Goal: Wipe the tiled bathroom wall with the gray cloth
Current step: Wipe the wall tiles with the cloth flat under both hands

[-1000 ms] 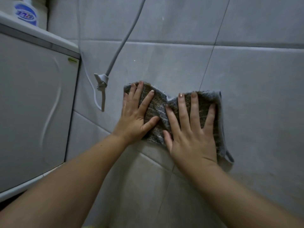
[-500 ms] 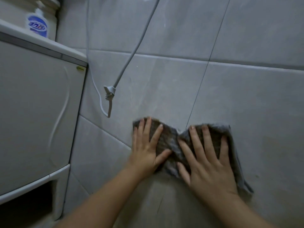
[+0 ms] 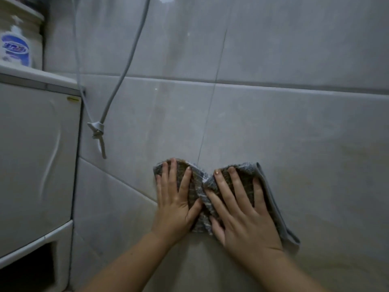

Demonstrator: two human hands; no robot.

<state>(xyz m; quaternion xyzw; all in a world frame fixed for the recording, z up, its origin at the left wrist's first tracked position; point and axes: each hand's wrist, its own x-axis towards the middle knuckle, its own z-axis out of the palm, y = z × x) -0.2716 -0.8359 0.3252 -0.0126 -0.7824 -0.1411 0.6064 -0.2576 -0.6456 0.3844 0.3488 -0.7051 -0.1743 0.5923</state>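
Note:
The gray cloth (image 3: 202, 186) lies flat against the gray tiled wall (image 3: 294, 133), bunched in a ridge down its middle. My left hand (image 3: 174, 199) presses on its left half with fingers spread. My right hand (image 3: 242, 209) presses on its right half, fingers also spread. The cloth's right edge (image 3: 280, 224) hangs loose past my right hand. Both palms hold the cloth to the tiles; most of the cloth is hidden under them.
A white plastic cabinet (image 3: 35, 161) stands at the left against the wall, with a pump bottle (image 3: 14, 49) on top. A gray cord (image 3: 117, 81) with a knot (image 3: 96, 129) hangs down the wall between the cabinet and my hands.
Both hands have slid the cloth down the wall and somewhat to the right, away from the knotted cord. The cloth has bunched more between the hands.

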